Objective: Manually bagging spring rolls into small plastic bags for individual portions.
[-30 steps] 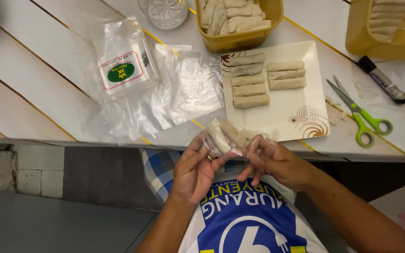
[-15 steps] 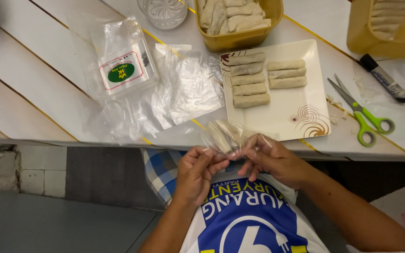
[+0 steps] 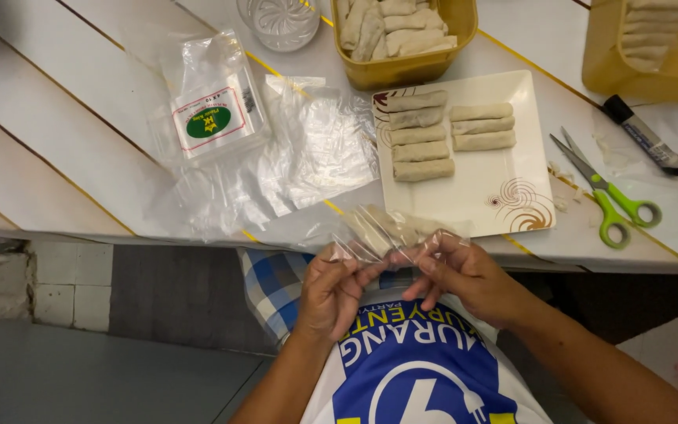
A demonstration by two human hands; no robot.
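1. Two hands work together just off the near edge of the desk point(image 3: 56, 157), above the person's lap.
2. Left hand point(image 3: 331, 286): fingers pinched narrow on the near end of a small clear bag point(image 3: 390, 232) that contains pale rolls.
3. Right hand point(image 3: 464, 275): fingers closed on the same bag end, just beside the left hand; the fingertips of both hands nearly meet on the plastic.
4. The clear bag lies tilted, its far end over the near edge of the desk and touching or just short of the white square plate point(image 3: 504, 180); which cannot be told.
5. The plate sits near the near edge, right of centre, and carries two stacks of rolls point(image 3: 421, 133): five in the left stack, three in the right.
6. A yellow tub point(image 3: 402, 71) holding more rolls stands just beyond the plate, toward the far edge.
7. A second yellow tub point(image 3: 614, 67) occupies the far right corner area, partly cut off by the frame.
8. Green-handled scissors point(image 3: 610, 196) lie right of the plate, blades shut; a black marker point(image 3: 645, 137) lies just beyond them.
9. A pack of empty clear bags with a label point(image 3: 213, 110) and loose plastic sheets point(image 3: 308, 149) lie left of the plate.
10. A clear glass point(image 3: 276, 20) stands at the far edge, left of the first tub.
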